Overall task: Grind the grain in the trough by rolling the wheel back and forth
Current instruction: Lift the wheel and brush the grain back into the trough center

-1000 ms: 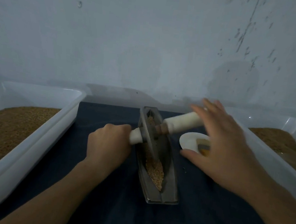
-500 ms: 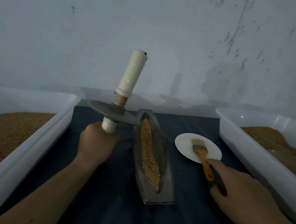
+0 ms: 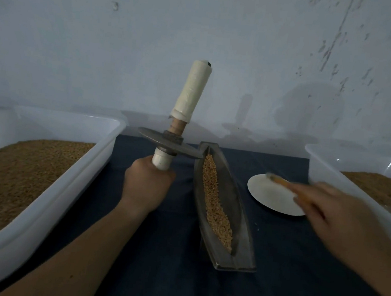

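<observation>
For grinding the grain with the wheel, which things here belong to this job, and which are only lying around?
Belong to the job: wheel, gripped by the left hand; trough; grain in it.
Only around: brush, apparently held by the blurred right hand; white plate; left bin; right bin; dark cloth.

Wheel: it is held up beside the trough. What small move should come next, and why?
Probably bring the brush in the right hand across to sweep the wheel. The left hand holds the wheel upright, clear of the trough and its grain, so no grinding can happen now.
</observation>
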